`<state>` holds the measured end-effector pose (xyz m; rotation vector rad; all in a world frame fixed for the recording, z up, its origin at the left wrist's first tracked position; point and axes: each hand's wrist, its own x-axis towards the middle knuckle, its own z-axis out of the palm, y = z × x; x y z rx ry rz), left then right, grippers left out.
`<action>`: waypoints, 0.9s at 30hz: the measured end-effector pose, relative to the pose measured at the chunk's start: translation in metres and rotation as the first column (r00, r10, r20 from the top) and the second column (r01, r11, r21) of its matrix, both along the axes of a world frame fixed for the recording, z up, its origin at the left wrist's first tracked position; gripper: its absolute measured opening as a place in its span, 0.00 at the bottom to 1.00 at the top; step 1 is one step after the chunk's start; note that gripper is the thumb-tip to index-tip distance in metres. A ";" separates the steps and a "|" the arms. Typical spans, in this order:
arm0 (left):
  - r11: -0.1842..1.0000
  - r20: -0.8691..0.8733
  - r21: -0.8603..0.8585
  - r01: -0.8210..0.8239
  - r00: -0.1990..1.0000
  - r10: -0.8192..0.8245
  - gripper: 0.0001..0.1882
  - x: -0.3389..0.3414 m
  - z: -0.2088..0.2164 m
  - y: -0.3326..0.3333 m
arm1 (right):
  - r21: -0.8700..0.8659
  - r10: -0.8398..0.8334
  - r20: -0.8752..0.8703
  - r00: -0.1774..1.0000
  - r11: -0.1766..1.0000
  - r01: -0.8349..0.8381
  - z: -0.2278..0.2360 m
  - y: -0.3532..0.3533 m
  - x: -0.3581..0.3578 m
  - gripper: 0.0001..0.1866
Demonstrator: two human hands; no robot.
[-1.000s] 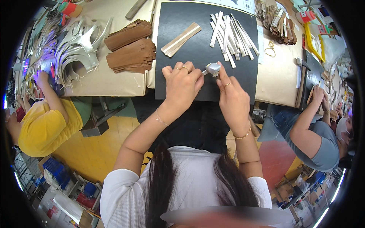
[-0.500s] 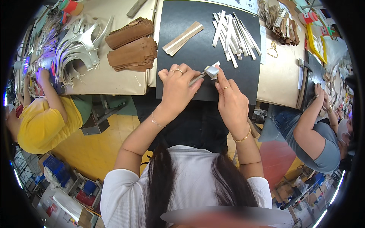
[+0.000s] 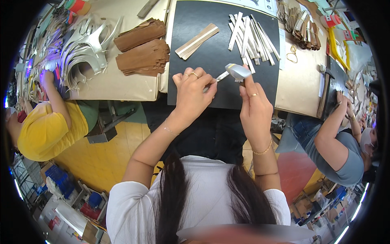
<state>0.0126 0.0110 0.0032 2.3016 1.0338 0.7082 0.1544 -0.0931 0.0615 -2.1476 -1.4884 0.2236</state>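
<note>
My left hand [image 3: 193, 91] is closed, its thumb and fingers pinching a narrow whitish strip [image 3: 222, 76] that points up to the right over the black board [image 3: 191, 20]. Most of that strip is hidden by the fingers. In my right hand [image 3: 256, 105] is a shiny silver-white piece [image 3: 239, 72], held at the fingertips, with a ragged lower edge; its kind I cannot make out. Beyond my hands lie a flat brown piece with a pale stripe down its middle [image 3: 197, 40] and a loose heap of thin white strips [image 3: 254, 38].
Left of the board are two stacks of brown cut pieces [image 3: 142, 59] and curved silvery pieces [image 3: 83, 53]. Bundled strips [image 3: 302, 28] and a rubber band [image 3: 291, 55] lie right. One co-worker in yellow [image 3: 44, 130] sits left, another in grey-blue [image 3: 339, 146] right.
My right hand has moved right and slightly forward with the silver-white piece, away from my left hand. More of the whitish strip shows between them. The left hand has barely moved.
</note>
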 end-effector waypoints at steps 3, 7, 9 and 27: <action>1.000 0.002 0.013 0.001 1.000 -0.001 0.04 0.001 -0.001 0.000 | 0.090 0.076 -0.016 0.997 0.993 -0.075 0.005 0.000 -0.006 0.27; 0.999 0.007 0.032 0.007 1.000 -0.008 0.05 0.006 -0.002 0.001 | -0.184 0.031 0.135 0.990 0.983 -0.006 0.003 0.003 0.008 0.26; 0.999 0.001 0.041 0.001 1.000 -0.001 0.05 0.011 -0.003 0.001 | 0.075 -0.037 -0.037 0.999 0.996 0.039 -0.002 0.004 0.012 0.26; 0.999 -0.051 0.001 -0.054 0.997 0.054 0.03 0.011 0.004 -0.003 | 0.061 0.006 -0.002 1.000 0.998 -0.006 -0.006 0.006 0.011 0.26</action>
